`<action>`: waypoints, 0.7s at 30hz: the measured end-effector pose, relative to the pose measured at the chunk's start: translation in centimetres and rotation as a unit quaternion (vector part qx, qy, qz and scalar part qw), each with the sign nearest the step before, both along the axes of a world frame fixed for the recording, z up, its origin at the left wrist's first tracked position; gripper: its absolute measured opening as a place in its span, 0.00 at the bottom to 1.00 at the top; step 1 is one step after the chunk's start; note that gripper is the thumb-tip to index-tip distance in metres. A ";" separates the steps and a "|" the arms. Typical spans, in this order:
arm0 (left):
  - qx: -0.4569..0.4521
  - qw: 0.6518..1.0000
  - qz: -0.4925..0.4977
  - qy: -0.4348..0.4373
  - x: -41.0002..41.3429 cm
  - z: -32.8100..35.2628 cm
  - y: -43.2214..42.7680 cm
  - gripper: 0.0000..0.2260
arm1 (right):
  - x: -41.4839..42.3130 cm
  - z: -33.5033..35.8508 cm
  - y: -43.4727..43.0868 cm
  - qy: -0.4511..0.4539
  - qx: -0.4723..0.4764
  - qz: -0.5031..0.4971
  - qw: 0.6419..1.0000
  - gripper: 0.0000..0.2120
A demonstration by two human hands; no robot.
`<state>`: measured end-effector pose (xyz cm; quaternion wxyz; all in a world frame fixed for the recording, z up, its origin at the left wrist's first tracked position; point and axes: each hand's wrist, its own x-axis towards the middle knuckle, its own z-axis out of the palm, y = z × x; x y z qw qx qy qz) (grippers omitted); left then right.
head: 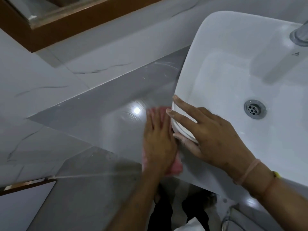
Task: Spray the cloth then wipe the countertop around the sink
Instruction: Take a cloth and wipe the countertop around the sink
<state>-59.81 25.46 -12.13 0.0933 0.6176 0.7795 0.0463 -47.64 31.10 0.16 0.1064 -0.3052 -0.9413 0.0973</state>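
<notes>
One cloth (175,167) under left hand (158,140), fingers (154,119) flat; right hand (213,137) splayed on one sink (208,30).

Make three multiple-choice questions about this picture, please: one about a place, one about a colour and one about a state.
1. Where does the cloth lie?
A) on the countertop, beside the sink
B) inside the sink
C) on the floor

2. What colour is the cloth?
A) blue
B) pink
C) white

3. How is the left hand?
A) flat, pressing on the cloth
B) curled into an empty fist
C) lifted clear of the countertop

Answers:
1 A: the cloth is on the grey surface, just left of the sink's rim.
2 B: pink shows beyond the fingertips and beside the wrist.
3 A: the fingers lie straight on top of the cloth.
</notes>
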 end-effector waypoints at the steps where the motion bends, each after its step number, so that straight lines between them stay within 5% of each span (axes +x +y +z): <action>1: -0.018 1.000 0.005 -0.010 0.5 0.2 -2.1 0.26 | 0.0 0.0 0.0 -0.001 0.001 0.000 1.000 0.24; 6: -0.016 0.998 0.053 -0.015 -7.1 0.7 -5.4 0.24 | -0.1 0.0 0.1 -0.005 0.004 -0.002 1.000 0.25; 12: -0.001 0.961 0.272 -0.055 -8.3 1.1 4.2 0.26 | -0.2 0.0 0.1 -0.007 0.001 0.003 1.000 0.24; 17: -0.019 0.997 0.066 -0.028 1.1 -0.3 0.1 0.27 | -0.1 0.3 -0.1 -0.017 0.005 -0.001 1.000 0.23; 21: -0.024 0.999 0.043 -0.017 -4.4 -0.2 -4.2 0.26 | -0.1 0.3 -0.1 -0.018 0.009 -0.004 1.000 0.23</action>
